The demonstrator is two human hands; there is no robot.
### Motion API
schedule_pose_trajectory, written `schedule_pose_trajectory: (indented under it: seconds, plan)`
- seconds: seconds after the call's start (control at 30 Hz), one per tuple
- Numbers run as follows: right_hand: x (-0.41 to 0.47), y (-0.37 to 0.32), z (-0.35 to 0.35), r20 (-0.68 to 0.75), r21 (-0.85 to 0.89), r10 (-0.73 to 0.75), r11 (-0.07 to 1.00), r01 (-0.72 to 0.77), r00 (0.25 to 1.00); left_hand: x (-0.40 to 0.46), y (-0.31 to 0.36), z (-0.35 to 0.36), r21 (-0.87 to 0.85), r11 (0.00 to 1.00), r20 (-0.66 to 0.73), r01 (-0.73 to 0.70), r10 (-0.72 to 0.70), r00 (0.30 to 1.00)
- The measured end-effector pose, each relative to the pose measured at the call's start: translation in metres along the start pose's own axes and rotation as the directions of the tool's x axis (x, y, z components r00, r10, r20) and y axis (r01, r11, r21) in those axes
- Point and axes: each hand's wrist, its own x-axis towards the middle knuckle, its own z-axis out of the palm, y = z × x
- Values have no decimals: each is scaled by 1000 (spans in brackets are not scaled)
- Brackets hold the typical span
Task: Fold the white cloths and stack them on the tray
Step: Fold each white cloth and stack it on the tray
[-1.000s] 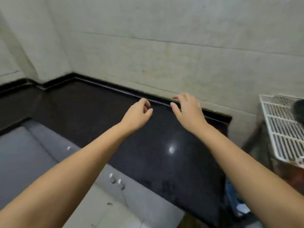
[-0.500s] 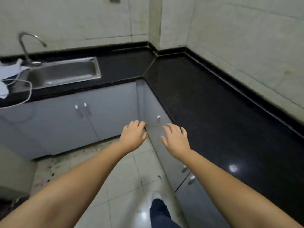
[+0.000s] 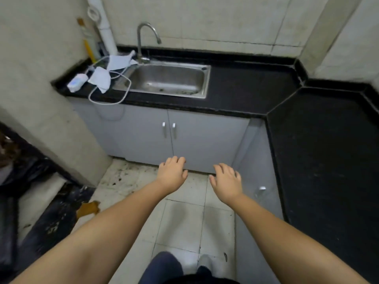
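Both hands are empty right now, left hand [image 3: 172,175] and right hand [image 3: 225,182] held out over the floor with fingers loose and spread, holding nothing. The white cloths [image 3: 110,69] are lying crumpled on the black surface [image 3: 246,87] to the left of the sink [image 3: 168,79], well away from the hands, and I can't spot a tray anywhere. My worry is the white cable [image 3: 114,95] looped around them: grab a cloth carelessly and it could snag and drag the small white device [image 3: 77,83] off the edge.
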Motion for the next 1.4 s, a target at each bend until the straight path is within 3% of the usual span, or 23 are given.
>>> schedule_pose_trajectory:
  seconds: [0.33,0.63,0.8,1.1,1.4]
  plan:
    - [146,-88,-3,102,14,-277,961,277,955,79,-106,-33,-77,959,-62,274,-279,958]
    - [324,-208,-14,142,-19,-349,935,355,926,199,-242,-98,-121,931,-73,344,-354,932]
    - [395,-287,-17,93,7,-440,897,442,893,249,-320,-135,-167,903,-83,396,-413,907]
    - [518,-390,3,189,3,-650,750,661,736,333,-411,-159,-290,836,-109,466,-513,852]
    - [615,-458,24,339,-80,-767,553,829,545,411,-455,-148,-208,785,-34,583,-602,798]
